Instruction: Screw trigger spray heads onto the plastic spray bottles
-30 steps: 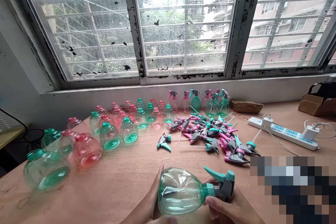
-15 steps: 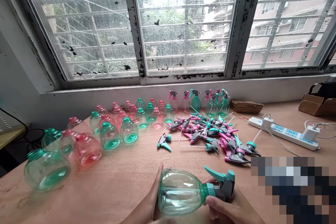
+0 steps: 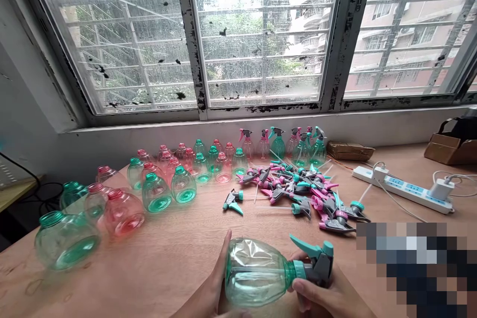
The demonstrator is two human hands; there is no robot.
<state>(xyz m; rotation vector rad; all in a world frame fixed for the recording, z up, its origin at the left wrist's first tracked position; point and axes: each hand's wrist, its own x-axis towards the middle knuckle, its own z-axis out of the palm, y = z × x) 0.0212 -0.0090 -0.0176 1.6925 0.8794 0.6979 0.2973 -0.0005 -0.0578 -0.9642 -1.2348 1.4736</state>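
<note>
A clear green spray bottle (image 3: 257,271) lies sideways between my two hands, low in the head view. Its green and grey trigger head (image 3: 316,263) sits on the neck, pointing right, with the green collar against the bottle's neck. My left hand (image 3: 214,288) cups the base end, its fingers mostly hidden behind and under the bottle. At the neck, my right hand (image 3: 324,293) is closed round the collar and lower part of the trigger head, thumb in front. Just beyond lies a loose green trigger head (image 3: 234,202) on the wooden table (image 3: 149,263).
Several open green and pink bottles stand at the left, such as a pink bottle (image 3: 122,213). A pile of trigger heads (image 3: 294,184) lies right of centre. Behind are assembled spray bottles (image 3: 278,144). A power strip (image 3: 406,189) and cardboard box (image 3: 447,144) are at right.
The bottle has rolled slightly about its long axis, so the reflections on it differ. Both hands keep nearly the same place and grip.
</note>
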